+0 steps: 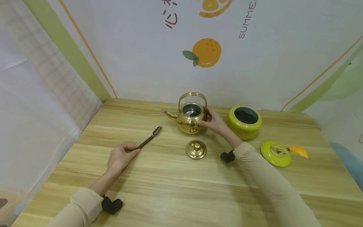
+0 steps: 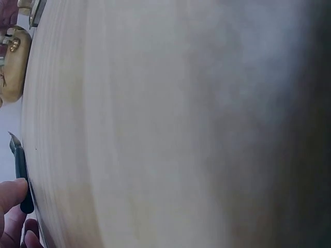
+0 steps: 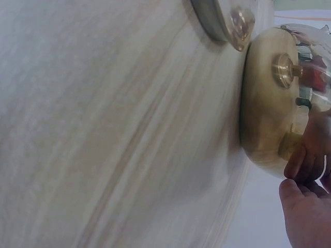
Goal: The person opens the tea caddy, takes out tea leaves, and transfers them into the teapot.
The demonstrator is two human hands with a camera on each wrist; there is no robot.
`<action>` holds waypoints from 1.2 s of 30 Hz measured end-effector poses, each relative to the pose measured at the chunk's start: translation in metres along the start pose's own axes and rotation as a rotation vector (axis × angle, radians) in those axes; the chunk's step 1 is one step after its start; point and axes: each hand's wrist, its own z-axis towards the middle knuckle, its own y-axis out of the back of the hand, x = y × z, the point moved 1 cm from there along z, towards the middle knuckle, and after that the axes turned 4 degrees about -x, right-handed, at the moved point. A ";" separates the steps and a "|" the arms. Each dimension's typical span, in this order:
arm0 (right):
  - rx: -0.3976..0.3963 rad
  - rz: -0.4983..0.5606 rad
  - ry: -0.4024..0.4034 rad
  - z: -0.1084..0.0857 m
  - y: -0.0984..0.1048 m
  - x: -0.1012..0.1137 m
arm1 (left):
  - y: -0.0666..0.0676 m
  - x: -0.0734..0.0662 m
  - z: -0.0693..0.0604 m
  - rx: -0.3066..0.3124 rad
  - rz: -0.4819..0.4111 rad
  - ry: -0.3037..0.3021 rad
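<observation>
My left hand (image 1: pixel 122 156) pinches the end of a dark tea scoop (image 1: pixel 147 138) low over the table, its tip pointing at the teapot; the left wrist view shows the thumb against its handle. My right hand (image 1: pixel 214 121) holds the right side of a shiny gold teapot (image 1: pixel 187 124), thumb in front and fingers farther back. The pot stands upright and lidless, spout to the left, handle raised. In the right wrist view the thumb touches the pot's body. The gold teapot lid (image 1: pixel 196 149) lies knob up in front of the pot.
A yellow-green jar (image 1: pixel 244 124) filled with dark tea leaves stands open just right of my right hand. Its lid (image 1: pixel 275 154) with an orange tassel lies nearer on the right. A patterned cloth wall (image 1: pixel 147 63) rises behind the wooden table (image 1: pixel 170 189).
</observation>
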 end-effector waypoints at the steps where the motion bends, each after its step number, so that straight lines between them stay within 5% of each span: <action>1: -0.001 0.004 0.003 -0.001 0.000 0.000 | 0.000 -0.001 0.000 0.001 0.005 -0.003; 13: 0.005 0.051 -0.012 0.001 -0.001 -0.001 | 0.004 -0.008 -0.003 0.045 -0.014 -0.061; 18: 0.003 0.041 0.001 0.001 0.000 0.000 | 0.003 -0.030 -0.001 -0.005 -0.057 -0.185; 20: 0.001 0.043 0.004 0.001 0.000 -0.002 | -0.001 -0.045 -0.001 0.023 -0.138 -0.221; 26: -0.015 0.064 0.011 0.012 0.000 -0.027 | -0.030 -0.088 -0.007 0.229 -0.348 -0.294; 32: -0.041 0.034 0.013 0.016 -0.001 -0.035 | -0.068 -0.123 -0.009 0.342 -0.335 -0.451; 36: -0.038 0.018 0.020 0.014 -0.002 -0.030 | -0.086 -0.136 -0.009 0.377 -0.291 -0.478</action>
